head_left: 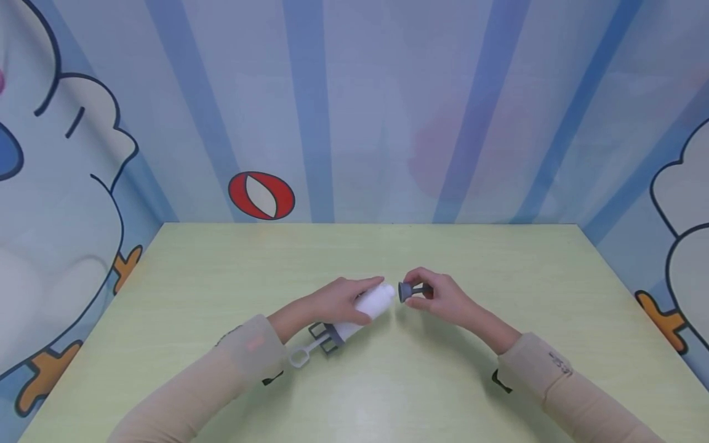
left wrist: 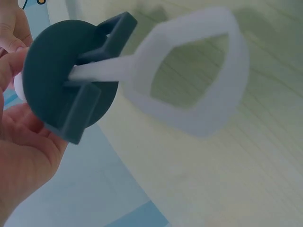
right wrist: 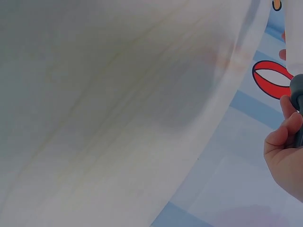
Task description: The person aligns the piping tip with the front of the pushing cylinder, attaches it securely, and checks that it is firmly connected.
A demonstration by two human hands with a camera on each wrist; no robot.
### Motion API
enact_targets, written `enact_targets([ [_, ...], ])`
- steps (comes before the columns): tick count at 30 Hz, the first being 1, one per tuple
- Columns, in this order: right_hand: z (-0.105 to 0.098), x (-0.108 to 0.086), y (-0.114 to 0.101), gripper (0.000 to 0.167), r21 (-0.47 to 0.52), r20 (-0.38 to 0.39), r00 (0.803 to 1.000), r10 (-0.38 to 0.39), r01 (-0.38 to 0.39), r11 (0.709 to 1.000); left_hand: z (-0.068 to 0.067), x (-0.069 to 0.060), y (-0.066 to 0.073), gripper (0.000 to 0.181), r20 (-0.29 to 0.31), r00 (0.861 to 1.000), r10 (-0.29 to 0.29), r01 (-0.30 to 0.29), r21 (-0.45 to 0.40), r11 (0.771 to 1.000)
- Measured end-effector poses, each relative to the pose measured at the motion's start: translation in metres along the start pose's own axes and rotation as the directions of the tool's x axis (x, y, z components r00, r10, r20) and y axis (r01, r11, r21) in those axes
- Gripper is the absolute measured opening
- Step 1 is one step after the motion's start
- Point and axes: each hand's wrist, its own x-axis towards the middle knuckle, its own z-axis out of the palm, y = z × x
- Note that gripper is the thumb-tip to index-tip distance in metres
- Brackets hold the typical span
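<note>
- The left hand [head_left: 339,301] reaches in from the near-left side, its thumb along the near flank of a white cylinder [head_left: 375,303] and its fingers round the far flank, clamped on it.
- The right hand [head_left: 445,301] comes from the near-right side, thumb and fingertips pinching the stem of a dark grey flared piece [head_left: 404,292].
- The cylinder slants midway between the worktop's left and right edges, short of the far edge; its narrow tip faces the flared end, just beside it and apart.
- A dark grey flange [left wrist: 52,71] and a white looped handle [left wrist: 239,66] extend from its other end, toward the near-left corner.
- Fingers cover part of the cylinder; in the left wrist view the flange hides most of it. The right wrist view's edge cuts off hand, stem and cylinder. Whether the cylinder touches the worktop is hard to tell.
- The worktop [head_left: 399,394] is pale yellow-green; its near edge is out of view.
- Beyond the far edge stands a blue-striped wall [head_left: 371,123] with a red-and-white oval [head_left: 238,194]; cartoon figures flank the left and right edges.
</note>
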Motion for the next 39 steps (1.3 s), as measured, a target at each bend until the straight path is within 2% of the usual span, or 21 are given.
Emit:
enact_targets([
  [5,0.003,0.002,0.011,0.028,-0.007,0.016,0.999,-0.028,0.028,1.000,0.001,0.001,0.001,0.064,-0.001,1.000,0.003,-0.003,0.063,0.998],
  [12,0.003,0.001,0.009,0.026,0.001,0.035,0.997,-0.063,0.063,0.998,0.001,-0.001,0.003,0.054,0.004,1.000,0.023,-0.023,0.064,0.998],
  [31,0.002,0.002,0.002,0.026,-0.027,0.097,0.989,-0.116,0.119,0.993,-0.004,-0.002,0.007,0.057,0.037,0.997,0.060,-0.065,0.124,0.990],
  [39,0.005,0.002,0.000,0.027,-0.029,0.117,0.988,-0.104,0.108,0.994,-0.004,-0.003,0.007,0.059,0.042,0.997,0.066,-0.070,0.124,0.990],
])
